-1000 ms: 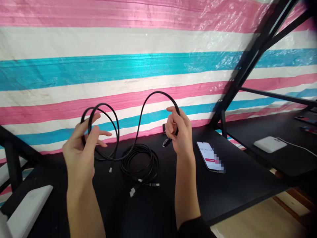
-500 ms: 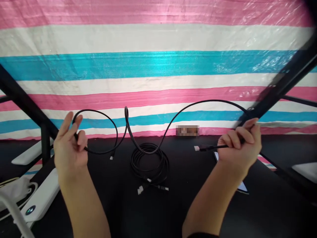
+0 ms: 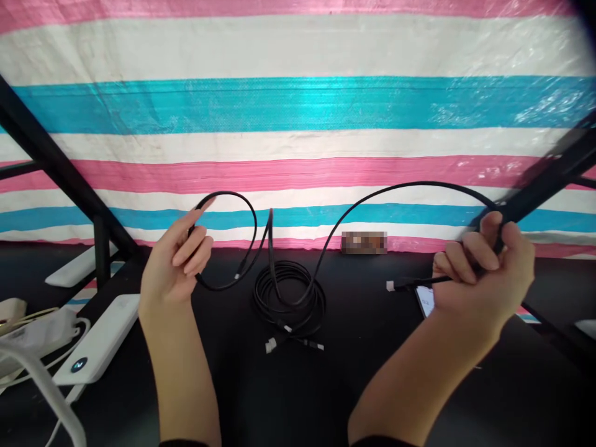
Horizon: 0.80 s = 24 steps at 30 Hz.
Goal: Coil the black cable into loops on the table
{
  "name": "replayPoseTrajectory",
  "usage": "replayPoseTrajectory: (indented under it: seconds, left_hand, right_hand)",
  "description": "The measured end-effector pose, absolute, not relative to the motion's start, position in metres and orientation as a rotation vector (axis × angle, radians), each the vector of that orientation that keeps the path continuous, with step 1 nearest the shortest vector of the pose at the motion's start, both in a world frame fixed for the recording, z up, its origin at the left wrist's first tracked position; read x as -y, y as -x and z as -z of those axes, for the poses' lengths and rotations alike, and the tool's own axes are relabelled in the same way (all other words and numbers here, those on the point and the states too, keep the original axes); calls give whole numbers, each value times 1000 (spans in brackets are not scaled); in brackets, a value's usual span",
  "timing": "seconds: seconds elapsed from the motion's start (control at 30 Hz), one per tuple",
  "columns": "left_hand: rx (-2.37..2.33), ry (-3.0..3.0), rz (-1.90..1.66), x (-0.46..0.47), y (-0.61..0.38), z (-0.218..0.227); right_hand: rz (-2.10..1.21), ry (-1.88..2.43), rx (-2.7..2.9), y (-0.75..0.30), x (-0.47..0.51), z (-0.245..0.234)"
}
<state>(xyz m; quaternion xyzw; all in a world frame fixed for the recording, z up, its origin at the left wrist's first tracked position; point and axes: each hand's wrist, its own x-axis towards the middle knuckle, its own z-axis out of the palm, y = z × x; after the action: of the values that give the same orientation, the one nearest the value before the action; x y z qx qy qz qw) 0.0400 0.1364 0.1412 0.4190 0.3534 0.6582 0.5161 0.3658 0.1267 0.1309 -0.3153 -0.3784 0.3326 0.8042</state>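
We hold one black cable (image 3: 372,195) stretched between our hands above the coiled bundle (image 3: 288,297): left hand (image 3: 179,264) pinching a small loop, right hand (image 3: 484,273) clenched near its plug. Most remains uncoiled.

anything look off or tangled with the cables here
Nothing stands out. The left hand and right hand hold one black cable in smooth arcs with no visible knots, and the coiled cables lie in a ring on the black table.

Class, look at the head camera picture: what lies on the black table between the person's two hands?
In the head view, a coil of black cable lies on the table between the left hand and the right hand.
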Motion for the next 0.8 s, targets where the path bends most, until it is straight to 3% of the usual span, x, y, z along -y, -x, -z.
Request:
replayPoseTrajectory:
  seconds: [0.47,0.8]
  left_hand:
    - [-513,-1199,-1455,-130,-79,-140]
    - [-421,-1310,-1298,-132,-89,-137]
  right_hand:
    - [-751,955,1347,-294,-140,-134]
    - [-990,906,1605,-232,-152,-119]
